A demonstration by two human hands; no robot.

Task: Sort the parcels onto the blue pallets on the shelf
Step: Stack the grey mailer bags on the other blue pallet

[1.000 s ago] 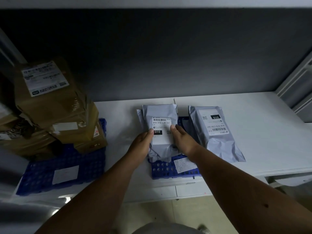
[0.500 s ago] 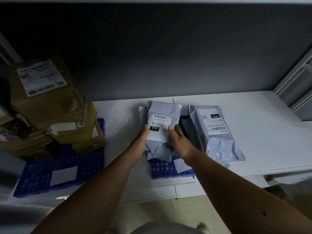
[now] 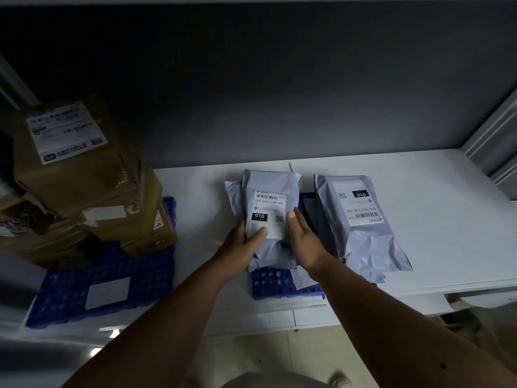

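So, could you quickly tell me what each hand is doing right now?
Left hand: grips the grey parcel.
Right hand: open, fingers straight against that parcel's side.

Both grey mailers (image 3: pixel 270 189) (image 3: pixel 361 219) read "010-010-L30-551", "010".

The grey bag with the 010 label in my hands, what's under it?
Under the held bag lies another grey bag, its edge showing at left, on the blue pallet. How many more bags lie beneath is covered.
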